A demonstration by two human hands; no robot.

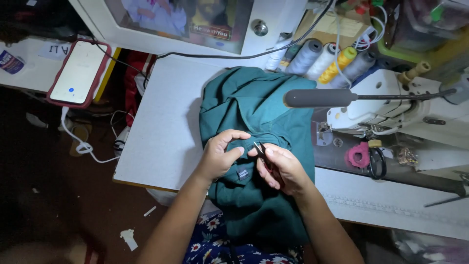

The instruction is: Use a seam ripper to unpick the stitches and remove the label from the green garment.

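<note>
A dark green garment [254, 105] lies over the white sewing table [161, 127] and hangs down toward my lap. My left hand [221, 154] pinches a fold of the cloth near the neckline, just above a small dark label [243, 173]. My right hand [282, 166] grips small thread snips [259, 149], their blades pointing up and left at the pinched cloth, close to my left fingertips.
A white sewing machine [391, 105] with a grey lamp arm [317, 98] stands at the right. Several thread cones [322, 61] sit behind it. Black scissors [377, 164] and a pink ring [359, 155] lie on the machine bed. A phone [78, 73] rests at the left.
</note>
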